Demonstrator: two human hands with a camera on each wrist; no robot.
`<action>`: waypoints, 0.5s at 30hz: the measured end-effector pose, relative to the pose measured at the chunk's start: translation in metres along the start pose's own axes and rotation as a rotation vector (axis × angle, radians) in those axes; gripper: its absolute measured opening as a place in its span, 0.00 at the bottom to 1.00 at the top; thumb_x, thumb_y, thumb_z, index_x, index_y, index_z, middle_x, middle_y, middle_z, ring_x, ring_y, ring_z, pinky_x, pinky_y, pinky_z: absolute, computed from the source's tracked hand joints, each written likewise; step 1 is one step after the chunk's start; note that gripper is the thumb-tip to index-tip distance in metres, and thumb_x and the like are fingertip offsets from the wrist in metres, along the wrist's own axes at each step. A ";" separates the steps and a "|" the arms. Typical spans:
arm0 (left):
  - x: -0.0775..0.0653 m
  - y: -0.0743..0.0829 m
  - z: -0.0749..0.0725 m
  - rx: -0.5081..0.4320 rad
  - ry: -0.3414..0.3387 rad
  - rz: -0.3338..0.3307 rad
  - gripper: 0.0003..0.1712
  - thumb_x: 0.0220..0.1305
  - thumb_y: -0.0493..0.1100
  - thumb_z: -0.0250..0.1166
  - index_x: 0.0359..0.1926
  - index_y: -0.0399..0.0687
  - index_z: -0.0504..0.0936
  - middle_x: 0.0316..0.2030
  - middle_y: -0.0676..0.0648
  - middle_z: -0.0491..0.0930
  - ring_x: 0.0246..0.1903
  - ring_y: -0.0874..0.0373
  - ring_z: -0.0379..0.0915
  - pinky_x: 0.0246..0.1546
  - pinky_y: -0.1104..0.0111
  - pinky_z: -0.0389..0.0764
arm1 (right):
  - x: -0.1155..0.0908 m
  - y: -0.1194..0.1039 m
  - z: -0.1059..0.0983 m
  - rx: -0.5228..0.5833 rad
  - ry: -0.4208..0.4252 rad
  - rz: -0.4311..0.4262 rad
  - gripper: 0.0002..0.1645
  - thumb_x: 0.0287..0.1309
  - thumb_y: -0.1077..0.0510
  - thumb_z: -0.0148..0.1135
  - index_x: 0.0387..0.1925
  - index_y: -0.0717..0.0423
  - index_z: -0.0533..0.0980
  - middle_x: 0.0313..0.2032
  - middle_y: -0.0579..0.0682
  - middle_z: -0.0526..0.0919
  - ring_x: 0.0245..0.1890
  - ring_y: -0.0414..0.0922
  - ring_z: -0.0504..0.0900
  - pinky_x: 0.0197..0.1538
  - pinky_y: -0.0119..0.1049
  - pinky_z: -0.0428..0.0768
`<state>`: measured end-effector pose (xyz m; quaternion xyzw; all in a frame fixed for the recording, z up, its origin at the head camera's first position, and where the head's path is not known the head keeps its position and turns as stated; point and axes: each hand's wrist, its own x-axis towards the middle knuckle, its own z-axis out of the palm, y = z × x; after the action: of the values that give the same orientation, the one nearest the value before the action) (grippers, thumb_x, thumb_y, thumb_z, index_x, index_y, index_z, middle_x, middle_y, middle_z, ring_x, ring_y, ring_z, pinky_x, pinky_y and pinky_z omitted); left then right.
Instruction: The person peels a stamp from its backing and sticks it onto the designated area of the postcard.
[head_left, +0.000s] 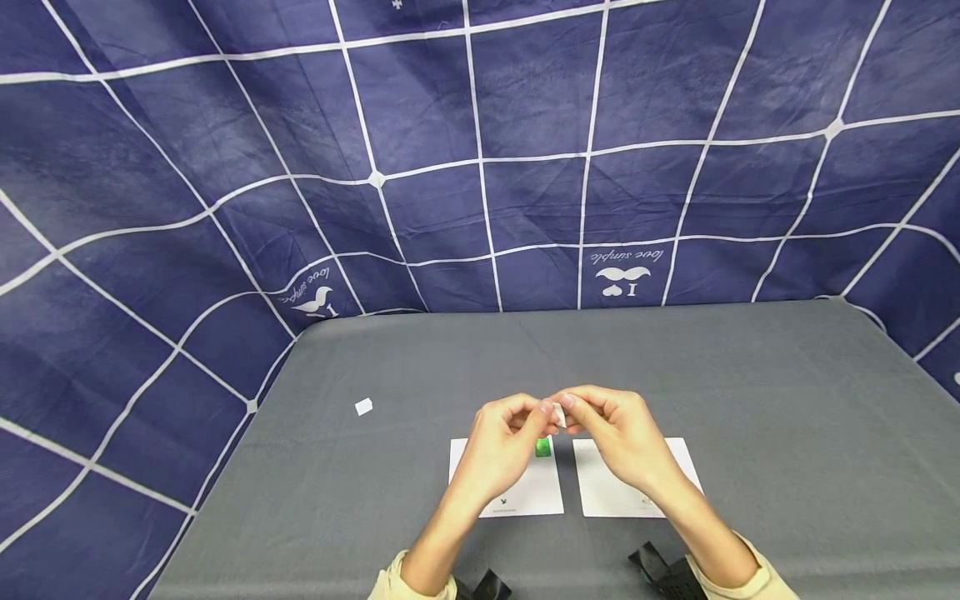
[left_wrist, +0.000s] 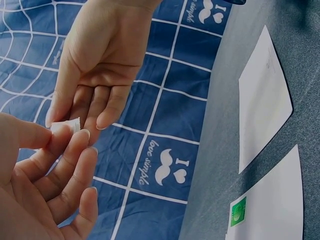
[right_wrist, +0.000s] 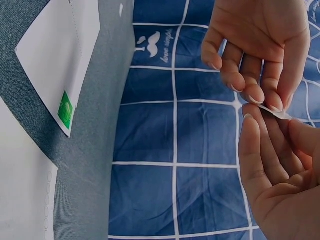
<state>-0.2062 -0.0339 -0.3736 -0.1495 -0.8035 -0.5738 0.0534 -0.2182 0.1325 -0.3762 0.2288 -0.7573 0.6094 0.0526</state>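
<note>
The left hand (head_left: 504, 443) and right hand (head_left: 621, 432) both pinch a small white paper (head_left: 559, 415); one envelope (head_left: 534, 490) carries a green stamp (head_left: 543, 448), the other envelope (head_left: 602, 487) shows none: seemingly half done.

We've got a grey cloth-covered surface (head_left: 420, 358). On it we see a left white sheet (head_left: 534, 485) with a green square (head_left: 542, 448) near its far right corner, a right white sheet (head_left: 606, 490) just beside, and a small white piece (head_left: 363, 407) well apart, left.
</note>
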 end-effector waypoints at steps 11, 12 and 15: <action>0.000 0.000 0.000 -0.001 -0.002 -0.016 0.11 0.67 0.38 0.58 0.32 0.42 0.85 0.27 0.52 0.83 0.29 0.64 0.80 0.33 0.70 0.78 | 0.000 0.000 0.001 -0.009 0.009 0.019 0.10 0.65 0.64 0.56 0.39 0.67 0.81 0.34 0.53 0.85 0.30 0.43 0.83 0.37 0.35 0.82; 0.000 0.000 0.000 -0.006 -0.003 -0.013 0.11 0.67 0.39 0.58 0.32 0.42 0.85 0.27 0.52 0.83 0.29 0.64 0.80 0.33 0.70 0.78 | 0.000 -0.001 0.001 -0.010 0.010 0.021 0.10 0.65 0.64 0.56 0.39 0.67 0.81 0.34 0.53 0.85 0.30 0.42 0.83 0.37 0.35 0.82; 0.000 0.001 0.000 -0.015 -0.004 -0.007 0.11 0.68 0.40 0.58 0.32 0.42 0.85 0.27 0.52 0.83 0.30 0.64 0.80 0.33 0.70 0.78 | 0.001 -0.001 0.001 -0.014 0.010 0.019 0.10 0.65 0.65 0.56 0.39 0.67 0.81 0.34 0.53 0.85 0.30 0.41 0.83 0.37 0.35 0.82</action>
<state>-0.2064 -0.0334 -0.3731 -0.1480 -0.7998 -0.5797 0.0486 -0.2181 0.1313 -0.3751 0.2180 -0.7634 0.6058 0.0521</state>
